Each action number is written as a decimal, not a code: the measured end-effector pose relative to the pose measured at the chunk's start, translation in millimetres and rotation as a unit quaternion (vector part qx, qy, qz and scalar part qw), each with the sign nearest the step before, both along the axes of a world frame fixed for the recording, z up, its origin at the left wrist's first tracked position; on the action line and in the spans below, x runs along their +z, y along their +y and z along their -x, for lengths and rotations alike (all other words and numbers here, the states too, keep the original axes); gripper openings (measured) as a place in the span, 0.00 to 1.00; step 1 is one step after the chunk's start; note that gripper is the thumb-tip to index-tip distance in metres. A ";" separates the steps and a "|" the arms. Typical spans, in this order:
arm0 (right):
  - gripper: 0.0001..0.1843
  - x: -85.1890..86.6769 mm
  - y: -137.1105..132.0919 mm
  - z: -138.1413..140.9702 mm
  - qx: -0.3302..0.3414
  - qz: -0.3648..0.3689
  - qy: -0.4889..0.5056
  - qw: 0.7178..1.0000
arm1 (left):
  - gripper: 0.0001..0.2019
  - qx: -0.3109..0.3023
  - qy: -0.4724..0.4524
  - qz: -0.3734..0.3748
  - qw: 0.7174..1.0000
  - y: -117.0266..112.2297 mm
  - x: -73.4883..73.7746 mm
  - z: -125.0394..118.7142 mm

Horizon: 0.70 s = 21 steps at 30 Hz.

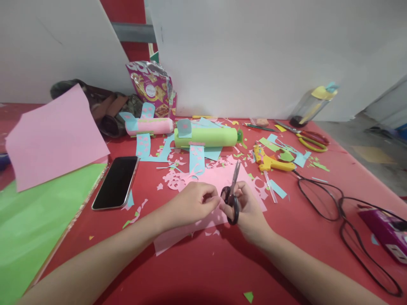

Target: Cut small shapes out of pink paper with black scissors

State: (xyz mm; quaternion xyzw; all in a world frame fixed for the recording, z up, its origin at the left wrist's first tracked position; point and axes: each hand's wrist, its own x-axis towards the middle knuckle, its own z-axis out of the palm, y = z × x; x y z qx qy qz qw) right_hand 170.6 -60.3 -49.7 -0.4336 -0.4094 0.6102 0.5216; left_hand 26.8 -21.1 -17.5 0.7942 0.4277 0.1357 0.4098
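My right hand (251,214) holds black-handled scissors (234,190), blades pointing up and away, with fingers at the loops. Beside it, my left hand (199,203) is closed in a pinch, its fingertips close to the right thumb. Whatever lies in that pinch is too small or hidden to make out. Under both hands spreads a cut pink paper sheet (178,239). Just beyond lie pink paper scraps (175,181) with round holes. Farther back rests a green paper tube (211,137) with light blue fins, and left of it a pink paper tube (152,126).
A phone (117,182) and green paper (41,224) under a pink sheet (57,140) lie left. Rightward are a yellow glue gun (273,163) with a looping black cord (341,207), a purple power strip (383,233), red-yellow scissors (313,140) and a clear bottle (313,106).
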 end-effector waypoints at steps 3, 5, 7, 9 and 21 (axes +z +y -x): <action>0.20 -1.0 0.2 0.0 -0.011 0.000 -0.004 1.000 | 0.09 0.004 -0.004 0.002 1.000 0.5 -0.8 0.2; 0.20 -0.9 0.3 0.0 -0.028 -0.001 -0.010 1.000 | 0.10 0.013 -0.013 0.011 1.000 1.2 -0.6 0.4; 0.21 -0.1 0.4 -0.1 -0.050 0.001 -0.017 0.999 | 0.11 0.027 -0.019 0.018 0.999 1.7 0.1 0.3; 0.21 0.8 0.6 0.0 -0.069 0.007 -0.020 0.997 | 0.11 0.031 -0.023 0.028 0.999 1.5 0.7 -0.6; 0.21 0.8 0.5 0.3 -0.086 0.006 -0.009 0.996 | 0.15 0.035 -0.034 0.008 0.999 -6.5 -5.3 -9.5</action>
